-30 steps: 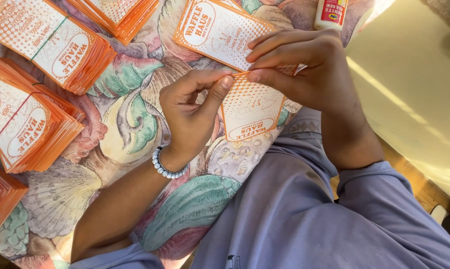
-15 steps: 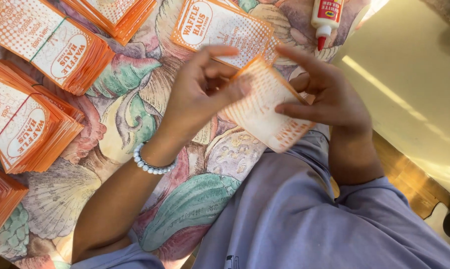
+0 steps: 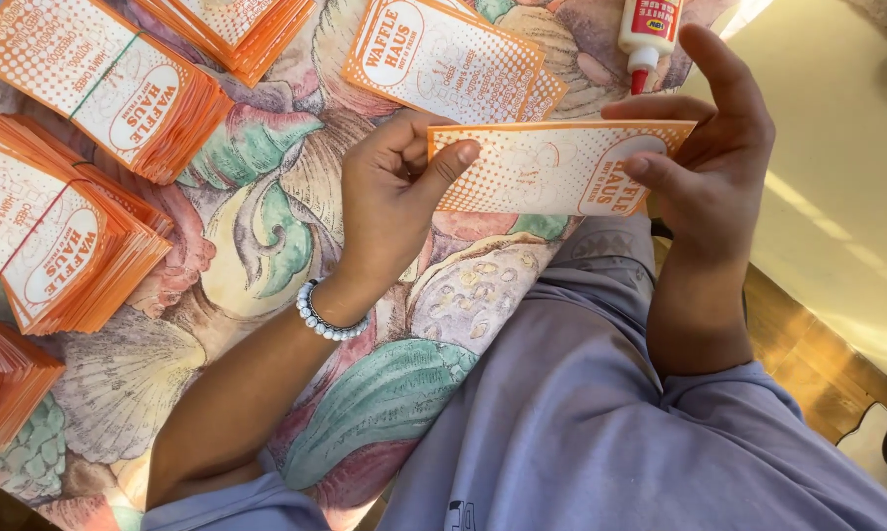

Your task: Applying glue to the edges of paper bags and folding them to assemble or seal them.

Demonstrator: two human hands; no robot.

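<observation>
Left hand point(image 3: 389, 202) pinches one end of an orange-and-white paper sleeve point(image 3: 551, 167), thumb pressed on its face; right hand point(image 3: 723, 162) pinches the other end, thumb on the printed oval, remaining fingers spread behind. Held so, at both ends, the sleeve stays flat and level above the person's lap, printed side up, apparently for inspection or creasing. One sleeve is in hand. A beaded bracelet point(image 3: 327, 320) circles the left wrist.

Just beyond the sleeve lie loose flat sleeves point(image 3: 443, 59) on the flowered cloth point(image 3: 266, 216) covering the counter; at least two, overlapped. One glue bottle point(image 3: 648, 29) lies beside them near the right hand, nozzle toward the person, within easy reach. Farther left sit banded stacks of sleeves point(image 3: 99, 84), fanned at the edges: five visible, some cut off by the frame.
</observation>
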